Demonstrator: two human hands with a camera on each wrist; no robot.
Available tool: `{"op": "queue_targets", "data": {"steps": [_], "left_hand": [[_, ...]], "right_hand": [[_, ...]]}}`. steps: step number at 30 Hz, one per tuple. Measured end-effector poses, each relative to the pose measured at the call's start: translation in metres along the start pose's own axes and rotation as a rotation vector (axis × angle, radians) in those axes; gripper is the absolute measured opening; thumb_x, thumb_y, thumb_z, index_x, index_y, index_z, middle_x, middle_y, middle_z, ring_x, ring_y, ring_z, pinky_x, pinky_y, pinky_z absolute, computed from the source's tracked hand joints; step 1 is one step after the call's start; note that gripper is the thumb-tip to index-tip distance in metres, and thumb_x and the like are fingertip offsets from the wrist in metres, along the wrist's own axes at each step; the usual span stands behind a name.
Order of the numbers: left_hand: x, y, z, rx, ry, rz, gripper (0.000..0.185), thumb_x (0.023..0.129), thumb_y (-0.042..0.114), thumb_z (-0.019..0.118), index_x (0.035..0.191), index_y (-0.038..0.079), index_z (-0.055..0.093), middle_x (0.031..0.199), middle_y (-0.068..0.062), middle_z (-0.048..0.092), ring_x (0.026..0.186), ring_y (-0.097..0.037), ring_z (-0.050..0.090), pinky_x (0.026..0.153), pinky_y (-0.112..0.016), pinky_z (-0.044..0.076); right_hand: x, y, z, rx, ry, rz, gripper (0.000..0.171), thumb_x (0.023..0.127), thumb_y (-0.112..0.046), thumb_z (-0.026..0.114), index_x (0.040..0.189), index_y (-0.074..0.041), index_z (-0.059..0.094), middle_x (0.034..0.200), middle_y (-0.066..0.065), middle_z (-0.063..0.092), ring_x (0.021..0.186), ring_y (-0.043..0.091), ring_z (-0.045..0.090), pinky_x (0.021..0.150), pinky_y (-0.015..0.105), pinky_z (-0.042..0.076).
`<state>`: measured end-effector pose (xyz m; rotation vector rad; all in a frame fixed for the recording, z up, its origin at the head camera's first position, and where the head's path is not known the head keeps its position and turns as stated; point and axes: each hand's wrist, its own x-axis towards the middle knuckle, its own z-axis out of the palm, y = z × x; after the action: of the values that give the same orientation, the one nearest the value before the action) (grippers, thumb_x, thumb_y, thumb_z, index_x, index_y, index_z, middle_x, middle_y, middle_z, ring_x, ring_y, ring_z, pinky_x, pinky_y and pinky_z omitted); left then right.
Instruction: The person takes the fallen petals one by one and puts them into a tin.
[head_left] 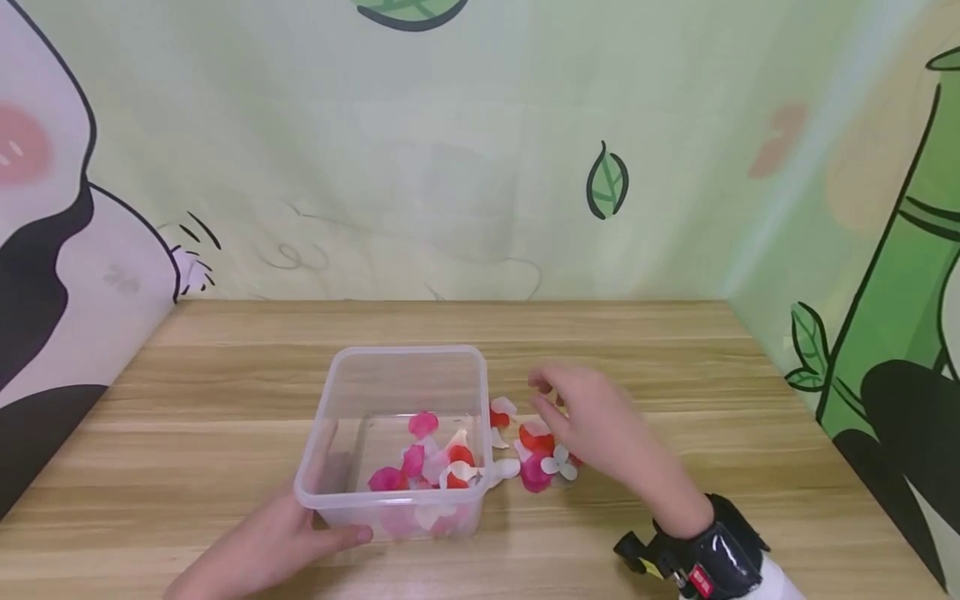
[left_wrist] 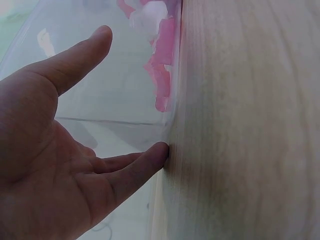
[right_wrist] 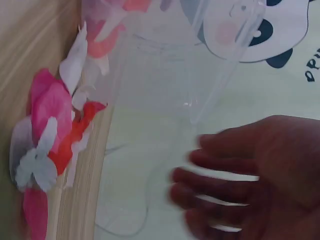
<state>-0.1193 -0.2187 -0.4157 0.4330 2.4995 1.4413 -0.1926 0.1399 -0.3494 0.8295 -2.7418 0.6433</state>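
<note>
A clear plastic container (head_left: 392, 501) stands on the table with pink, red and white flower petals (head_left: 415, 461) inside, mostly toward its right side. My left hand (head_left: 281, 533) rests against its front left corner, thumb along the front wall and fingers at the left side; in the left wrist view the thumb and fingers are spread wide. Right of the container lies a loose cluster of petals (head_left: 535, 472) with a small pale four-petalled flower (head_left: 560, 463). Above this cluster hangs my right hand (head_left: 592, 417), fingers loosely bent and apart with nothing between them in the right wrist view.
A light wood-grain table (head_left: 637, 342) runs back to a green printed cloth backdrop (head_left: 480, 192). Two white petals (head_left: 504, 471) lie close by the container's right wall. A black wrist strap (head_left: 712, 546) with a small device sits on my right wrist.
</note>
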Motion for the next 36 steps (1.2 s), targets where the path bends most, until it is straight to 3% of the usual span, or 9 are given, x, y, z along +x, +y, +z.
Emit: {"op": "queue_targets", "data": {"steps": [2,5,10,16,28,36], "left_hand": [[0.000,0.001,0.000,-0.019,-0.012,-0.050,0.121,0.084,0.036,0.087,0.163,0.041,-0.005,0.160,-0.017,0.031,0.137,-0.043,0.039,0.101,-0.059,0.045],[0.000,0.001,0.000,-0.020,-0.011,-0.038,0.123,0.084,0.035,0.087,0.163,0.040,-0.008,0.159,-0.019,0.033,0.138,-0.044,0.039,0.102,-0.062,0.043],[0.000,0.001,0.000,-0.010,-0.001,-0.002,0.123,0.084,0.035,0.087,0.163,0.041,-0.008,0.159,-0.020,0.033,0.136,-0.044,0.040,0.103,-0.063,0.041],[0.000,0.001,0.000,-0.001,0.000,-0.014,0.123,0.085,0.036,0.086,0.164,0.035,-0.008,0.161,-0.020,0.029,0.137,-0.045,0.039,0.103,-0.064,0.040],[-0.001,0.002,0.000,-0.004,-0.004,0.001,0.122,0.086,0.034,0.085,0.164,0.035,-0.008,0.160,-0.020,0.031,0.139,-0.046,0.038,0.103,-0.063,0.041],[0.000,0.002,0.001,-0.003,0.002,-0.022,0.123,0.084,0.035,0.087,0.163,0.042,-0.007,0.162,-0.016,0.027,0.137,-0.042,0.038,0.103,-0.060,0.043]], "right_hand": [[0.000,0.006,-0.001,-0.037,-0.146,0.069,0.021,0.093,-0.010,0.076,0.112,-0.004,0.072,0.104,0.008,0.073,0.088,0.021,0.067,0.077,0.038,0.057],[-0.001,0.014,0.001,-0.067,-0.336,0.144,0.021,0.090,-0.006,0.076,0.111,-0.002,0.072,0.106,0.011,0.072,0.083,0.020,0.063,0.075,0.039,0.055],[-0.002,0.020,0.006,-0.074,-0.469,0.194,0.021,0.082,-0.001,0.080,0.101,-0.003,0.071,0.093,0.007,0.069,0.077,0.018,0.057,0.074,0.039,0.052],[-0.003,0.025,0.013,-0.058,-0.502,0.209,0.018,0.083,-0.001,0.082,0.092,-0.005,0.068,0.074,0.001,0.056,0.070,0.020,0.053,0.067,0.037,0.046],[-0.004,0.028,0.025,-0.060,-0.482,0.227,0.020,0.084,-0.003,0.083,0.085,-0.009,0.063,0.075,0.001,0.055,0.071,0.021,0.052,0.066,0.036,0.045],[-0.004,0.030,0.029,-0.064,-0.479,0.232,0.022,0.085,-0.001,0.081,0.081,-0.010,0.061,0.074,0.000,0.054,0.070,0.020,0.052,0.065,0.035,0.045]]}}
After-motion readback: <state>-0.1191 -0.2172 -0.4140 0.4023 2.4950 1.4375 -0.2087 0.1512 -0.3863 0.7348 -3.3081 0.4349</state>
